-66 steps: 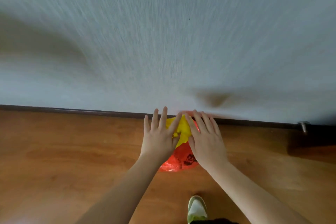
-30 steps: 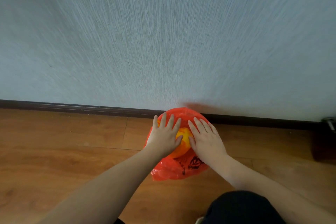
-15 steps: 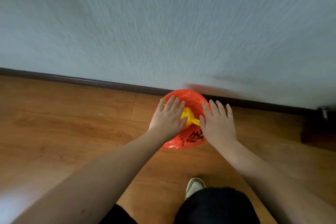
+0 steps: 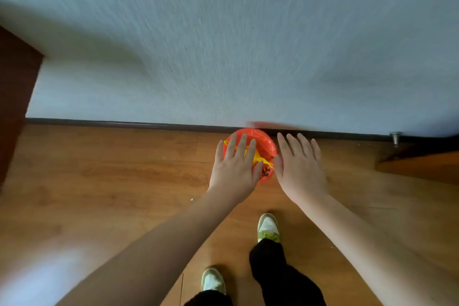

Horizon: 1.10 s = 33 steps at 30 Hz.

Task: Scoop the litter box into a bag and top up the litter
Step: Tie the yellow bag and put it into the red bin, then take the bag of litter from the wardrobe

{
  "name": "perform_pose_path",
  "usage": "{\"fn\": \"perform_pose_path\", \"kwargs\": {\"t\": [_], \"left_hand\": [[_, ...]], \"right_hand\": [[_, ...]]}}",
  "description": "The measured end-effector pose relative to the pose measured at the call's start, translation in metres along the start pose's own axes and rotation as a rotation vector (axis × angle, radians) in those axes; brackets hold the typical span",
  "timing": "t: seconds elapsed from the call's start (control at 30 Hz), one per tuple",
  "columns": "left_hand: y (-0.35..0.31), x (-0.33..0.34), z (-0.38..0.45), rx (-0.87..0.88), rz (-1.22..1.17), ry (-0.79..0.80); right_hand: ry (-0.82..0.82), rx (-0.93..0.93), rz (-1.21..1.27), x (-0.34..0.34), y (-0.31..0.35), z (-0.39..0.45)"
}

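I see a floor (image 4: 104,181) of wood-grain planks in warm orange-brown, smooth with a soft sheen, brightest in the glare at my lower left. The wall (image 4: 223,45) above it looks matt, pale blue-grey, with a fine streaky texture. A dark, smooth baseboard (image 4: 124,124) runs along its foot. The red bag (image 4: 263,146) is thin plastic, glossy and crinkled, with black print; something yellow (image 4: 257,158) in it also looks like shiny plastic. A small doorstop (image 4: 395,137) by the wall looks like dull metal. The trousers (image 4: 280,276) are matt black cloth. The shoe (image 4: 267,227) has a white and green upper, material unclear.
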<state>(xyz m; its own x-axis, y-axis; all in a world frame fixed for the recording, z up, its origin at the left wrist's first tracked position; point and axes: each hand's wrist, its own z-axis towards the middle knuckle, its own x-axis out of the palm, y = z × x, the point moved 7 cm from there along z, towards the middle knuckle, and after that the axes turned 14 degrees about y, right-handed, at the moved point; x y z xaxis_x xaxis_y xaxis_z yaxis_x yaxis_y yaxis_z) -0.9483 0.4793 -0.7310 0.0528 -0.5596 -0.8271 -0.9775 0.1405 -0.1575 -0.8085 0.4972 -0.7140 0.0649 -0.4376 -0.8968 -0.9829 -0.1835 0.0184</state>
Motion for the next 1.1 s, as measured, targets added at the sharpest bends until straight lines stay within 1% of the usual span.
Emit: {"fn": "perform_pose_path", "kwargs": {"t": [0.13, 0.23, 0.33, 0.47, 0.6, 0.67, 0.73, 0.8, 0.9, 1.0, 1.1], "left_hand": [[-0.008, -0.051, -0.051, 0.028, 0.021, 0.022], [-0.006, -0.086, -0.095, 0.026, 0.033, 0.030], [-0.006, -0.119, -0.142, 0.029, 0.019, 0.030], [-0.017, -0.158, -0.211, 0.095, -0.092, 0.003], [-0.020, -0.187, -0.269, 0.132, -0.144, -0.059], [-0.022, -0.204, -0.300, 0.175, -0.206, -0.096], [-0.026, -0.219, -0.329, 0.215, -0.221, -0.110], [-0.036, -0.224, -0.353, 0.231, -0.191, -0.095], [-0.057, -0.231, -0.383, 0.288, -0.119, -0.114], [-0.090, -0.234, -0.399, 0.356, -0.019, -0.117], [-0.133, -0.243, -0.410, 0.445, 0.017, -0.080]], "right_hand": [[-0.008, 0.002, 0.035, -0.055, 0.005, -0.050], [-0.042, -0.032, 0.001, -0.097, 0.021, -0.084], [-0.016, -0.074, -0.013, -0.126, 0.042, -0.119], [0.028, -0.047, 0.011, -0.160, 0.066, -0.172], [0.018, 0.017, -0.004, -0.182, 0.080, -0.229], [-0.012, 0.068, 0.009, -0.195, 0.080, -0.260], [-0.042, 0.117, 0.039, -0.210, 0.079, -0.290], [-0.070, 0.148, 0.073, -0.223, 0.071, -0.323], [-0.137, 0.181, 0.113, -0.245, 0.063, -0.367], [-0.110, 0.251, 0.125, -0.254, 0.045, -0.406], [-0.119, 0.329, 0.151, -0.258, 0.017, -0.445]]}}
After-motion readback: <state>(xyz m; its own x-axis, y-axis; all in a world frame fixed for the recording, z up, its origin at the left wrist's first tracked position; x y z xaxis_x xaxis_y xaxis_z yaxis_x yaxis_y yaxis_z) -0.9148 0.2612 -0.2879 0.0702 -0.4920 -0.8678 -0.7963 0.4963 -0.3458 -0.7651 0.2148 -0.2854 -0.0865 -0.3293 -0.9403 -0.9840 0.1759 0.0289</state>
